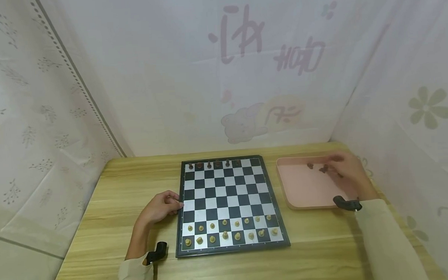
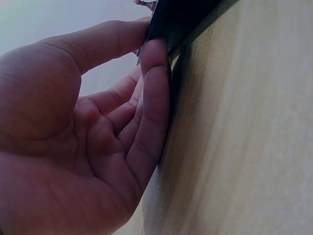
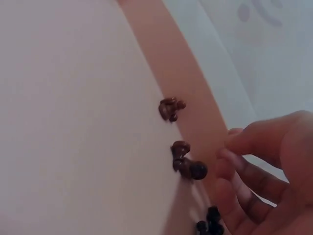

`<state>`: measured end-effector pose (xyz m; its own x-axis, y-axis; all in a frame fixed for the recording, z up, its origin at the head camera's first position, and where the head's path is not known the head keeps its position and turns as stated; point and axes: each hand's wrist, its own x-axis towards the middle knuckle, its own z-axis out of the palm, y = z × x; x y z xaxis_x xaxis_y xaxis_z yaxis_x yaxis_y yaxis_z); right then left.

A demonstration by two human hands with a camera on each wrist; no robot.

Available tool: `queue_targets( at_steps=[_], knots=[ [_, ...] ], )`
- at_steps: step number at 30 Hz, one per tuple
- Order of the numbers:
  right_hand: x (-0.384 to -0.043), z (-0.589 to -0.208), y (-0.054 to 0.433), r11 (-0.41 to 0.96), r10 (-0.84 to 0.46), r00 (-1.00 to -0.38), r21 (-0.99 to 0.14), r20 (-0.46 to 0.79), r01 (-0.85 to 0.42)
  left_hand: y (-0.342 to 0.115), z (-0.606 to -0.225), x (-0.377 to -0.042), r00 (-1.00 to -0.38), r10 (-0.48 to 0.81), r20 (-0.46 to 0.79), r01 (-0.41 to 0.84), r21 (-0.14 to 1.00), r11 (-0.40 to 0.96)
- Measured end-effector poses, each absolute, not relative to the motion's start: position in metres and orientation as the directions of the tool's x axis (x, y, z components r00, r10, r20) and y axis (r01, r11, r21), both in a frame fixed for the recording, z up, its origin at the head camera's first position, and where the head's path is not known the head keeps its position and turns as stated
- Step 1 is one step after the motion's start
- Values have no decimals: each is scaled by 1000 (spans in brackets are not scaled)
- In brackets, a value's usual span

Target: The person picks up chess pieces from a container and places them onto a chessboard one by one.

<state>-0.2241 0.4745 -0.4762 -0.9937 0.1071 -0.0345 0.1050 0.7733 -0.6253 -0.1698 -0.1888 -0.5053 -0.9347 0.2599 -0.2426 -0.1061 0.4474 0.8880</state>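
Observation:
A black-and-white chessboard (image 1: 220, 192) lies on the table. My left hand (image 1: 162, 207) is at its left edge; in the left wrist view the thumb and fingers of the left hand (image 2: 107, 117) pinch the dark board rim (image 2: 178, 24). My right hand (image 1: 345, 167), blurred, is over the far right part of a pink tray (image 1: 296, 206). In the right wrist view, the right hand (image 3: 266, 171) has loosely bent fingers beside dark brown chess pieces (image 3: 188, 161) lying by the tray wall. No piece shows between its fingers.
Several dark chess pieces (image 1: 209, 165) stand along the board's far row. Two rows of pale chess pieces (image 1: 225, 235) occupy the near side. Patterned cloth (image 1: 162, 84) hangs behind and beside the wooden table (image 1: 136, 176). Black wrist mounts (image 1: 346, 203) sit at both sleeves.

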Motion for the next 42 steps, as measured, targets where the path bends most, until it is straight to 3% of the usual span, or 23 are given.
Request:
queue_targets(
  at_steps=[10, 18, 22, 28, 42],
  knots=[
    [-227, -484, 483, 810, 73, -995, -579, -63, 96, -188, -505, -170, -935, 243, -258, -122, 878, 462],
    [-227, -483, 479, 760, -30, -998, -650, -49, 9, -188, -503, -172, -936, 247, -251, -117, 882, 456],
    [-228, -484, 475, 780, -25, -998, -625, -56, 16, -189, -504, -172, -936, 252, -247, -110, 883, 457],
    [-227, -481, 472, 866, -29, -998, -500, -63, 7, -188, -504, -170, -936, 253, -245, -109, 884, 455],
    [-227, -484, 473, 867, -48, -997, -499, -55, -14, -187, -503, -169, -935, 234, -266, -132, 876, 465]
  ],
)
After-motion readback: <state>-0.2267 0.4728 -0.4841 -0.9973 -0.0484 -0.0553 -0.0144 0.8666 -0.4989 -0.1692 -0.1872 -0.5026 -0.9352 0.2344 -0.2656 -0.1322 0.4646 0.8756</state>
